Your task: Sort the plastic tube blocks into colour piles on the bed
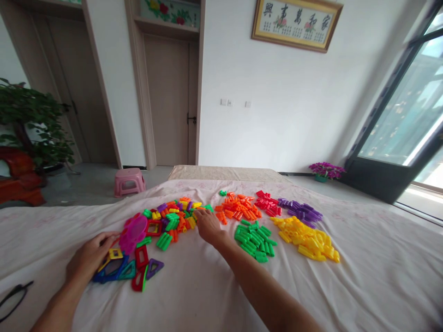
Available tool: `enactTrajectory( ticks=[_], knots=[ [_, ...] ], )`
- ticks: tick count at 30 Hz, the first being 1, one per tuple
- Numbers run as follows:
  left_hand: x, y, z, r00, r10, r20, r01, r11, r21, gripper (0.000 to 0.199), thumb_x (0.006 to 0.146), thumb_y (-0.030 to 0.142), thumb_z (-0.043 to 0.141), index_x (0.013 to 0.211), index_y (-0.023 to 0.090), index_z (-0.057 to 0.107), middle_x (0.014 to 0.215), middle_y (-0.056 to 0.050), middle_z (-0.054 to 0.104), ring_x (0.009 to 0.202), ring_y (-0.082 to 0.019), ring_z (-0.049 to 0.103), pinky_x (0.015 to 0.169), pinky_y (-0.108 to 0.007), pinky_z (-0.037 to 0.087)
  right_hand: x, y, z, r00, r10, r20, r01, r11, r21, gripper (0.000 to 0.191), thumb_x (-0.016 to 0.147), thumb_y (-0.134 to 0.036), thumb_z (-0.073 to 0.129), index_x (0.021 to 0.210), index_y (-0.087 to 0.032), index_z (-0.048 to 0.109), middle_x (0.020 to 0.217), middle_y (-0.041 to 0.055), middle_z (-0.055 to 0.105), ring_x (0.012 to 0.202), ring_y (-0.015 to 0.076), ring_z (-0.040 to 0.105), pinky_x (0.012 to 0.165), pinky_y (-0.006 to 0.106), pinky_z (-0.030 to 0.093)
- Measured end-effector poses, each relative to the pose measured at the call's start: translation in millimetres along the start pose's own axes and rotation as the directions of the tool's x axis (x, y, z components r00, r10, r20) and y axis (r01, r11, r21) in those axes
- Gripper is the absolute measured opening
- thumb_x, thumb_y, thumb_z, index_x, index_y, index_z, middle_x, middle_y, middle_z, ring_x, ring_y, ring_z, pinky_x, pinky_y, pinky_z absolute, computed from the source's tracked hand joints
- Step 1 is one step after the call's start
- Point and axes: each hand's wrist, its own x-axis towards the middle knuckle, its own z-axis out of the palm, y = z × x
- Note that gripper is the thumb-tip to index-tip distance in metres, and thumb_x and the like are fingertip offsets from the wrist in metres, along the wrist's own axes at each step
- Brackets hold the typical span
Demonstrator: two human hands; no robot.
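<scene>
My left hand (pixel 90 252) is beside a pink flower-shaped piece (pixel 134 231), with its fingers curled together. An orange-red edge shows at its fingertips, too small to identify. Around it lie magnetic tiles: a yellow square (pixel 115 253), a teal triangle (pixel 128 270), a red square (pixel 141 256) and a purple triangle (pixel 154 268). My right hand (pixel 208 225) reaches over the right end of a mixed pile of plastic building pieces (pixel 173 220). Its fingers are stretched out and slightly bent, touching the pile; the tips are partly hidden.
Sorted pieces lie in orange (pixel 238 206), green (pixel 256 240), red (pixel 268 203), purple (pixel 302 211) and yellow (pixel 306 237) heaps on the cloth-covered table (pixel 194 290). Glasses (pixel 15 295) rest at the left edge. A pink stool (pixel 129 182) stands beyond.
</scene>
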Motion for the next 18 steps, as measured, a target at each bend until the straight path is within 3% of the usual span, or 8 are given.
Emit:
enactTrajectory(
  ticks=[3, 10, 18],
  knots=[
    [-2, 3, -1.9, 0.996, -0.071, 0.054, 0.074, 0.995, -0.062, 0.055, 0.090, 0.061, 0.035, 0.118, 0.027, 0.069, 0.100, -0.005, 0.075, 0.088, -0.026, 0.068, 0.075, -0.030, 0.046, 1, -1, 4, 1.000, 0.021, 0.005, -0.020, 0.999, -0.044, 0.035, 0.094, -0.013, 0.045, 0.123, -0.024, 0.059, 0.122, 0.0089, 0.064, 0.113, 0.0233, 0.055, 0.093, 0.037, 0.042],
    [0, 3, -2.1, 0.995, -0.083, 0.048, 0.087, 0.993, -0.074, 0.054, 0.088, 0.062, 0.038, 0.116, 0.028, 0.069, 0.100, -0.004, 0.075, 0.090, -0.026, 0.067, 0.075, -0.029, 0.045, -7, 2, -2, 1.000, 0.009, 0.008, -0.009, 1.000, -0.011, 0.025, 0.090, -0.022, 0.058, 0.114, -0.026, 0.067, 0.113, 0.0047, 0.069, 0.108, 0.0212, 0.059, 0.093, 0.032, 0.041],
    [3, 0, 0.0, 0.997, -0.070, 0.046, 0.074, 0.992, -0.103, 0.051, 0.089, 0.060, 0.040, 0.112, 0.027, 0.071, 0.097, -0.004, 0.075, 0.089, -0.026, 0.068, 0.074, -0.029, 0.046, -24, 10, 14, 0.991, 0.000, -0.134, 0.032, 0.971, 0.237, 0.032, 0.088, -0.020, 0.060, 0.118, -0.027, 0.069, 0.124, 0.0014, 0.069, 0.111, 0.0214, 0.061, 0.100, 0.032, 0.043]
  ],
)
